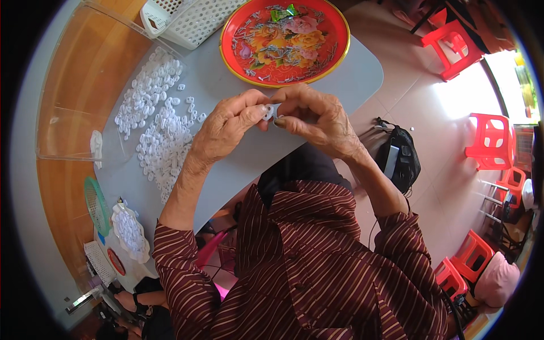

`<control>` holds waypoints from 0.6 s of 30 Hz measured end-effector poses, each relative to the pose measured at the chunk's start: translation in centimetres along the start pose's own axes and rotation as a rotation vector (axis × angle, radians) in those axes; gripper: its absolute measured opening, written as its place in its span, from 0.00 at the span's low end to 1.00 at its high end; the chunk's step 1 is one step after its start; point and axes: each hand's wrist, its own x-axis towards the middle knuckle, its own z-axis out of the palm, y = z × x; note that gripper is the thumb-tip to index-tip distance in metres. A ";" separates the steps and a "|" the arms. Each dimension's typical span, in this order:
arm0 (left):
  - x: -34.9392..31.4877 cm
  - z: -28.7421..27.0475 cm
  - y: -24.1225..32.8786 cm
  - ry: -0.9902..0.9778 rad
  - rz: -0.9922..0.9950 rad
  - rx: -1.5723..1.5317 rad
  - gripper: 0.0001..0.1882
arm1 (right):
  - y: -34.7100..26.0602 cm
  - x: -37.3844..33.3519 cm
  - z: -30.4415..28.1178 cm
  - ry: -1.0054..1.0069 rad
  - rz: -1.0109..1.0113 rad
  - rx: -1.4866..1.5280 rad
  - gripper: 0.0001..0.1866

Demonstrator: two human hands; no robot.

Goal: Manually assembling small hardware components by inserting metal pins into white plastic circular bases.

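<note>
Just in front of the red tray, my two hands meet over the grey table [226, 175]. My left hand [224, 127] pinches a small white plastic piece [268, 113] with a hole in it between thumb and fingers. On the other side of the piece, my right hand [326, 122] is closed, thumb and fingertips pressed together at a pale part that its fingers partly cover. The round red flower-patterned tray [228, 62] holds many small metal screw-like pins and a green wrapper [284, 12]. Left of my left hand lie heaps of small white plastic pieces [164, 141].
A white perforated basket [207, 22] stands behind the heaps, beside a clear plastic bin [56, 130]. Lower left are a green basket [96, 207], a plate of white pieces [130, 232] and another person's arm [150, 298]. Rightward, a black bag [402, 158] and red stools [490, 141] stand on the floor.
</note>
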 end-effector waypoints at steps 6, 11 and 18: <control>0.7 -0.1 0.6 -0.012 0.008 0.177 0.13 | -0.3 0.0 -0.2 -0.014 0.009 -0.010 0.16; 1.5 -0.2 1.8 -0.027 0.011 0.280 0.12 | 0.1 -0.1 0.0 0.057 -0.002 0.011 0.16; 1.9 -0.6 2.1 -0.072 0.024 0.310 0.12 | 0.2 -0.1 0.2 0.083 -0.051 -0.004 0.16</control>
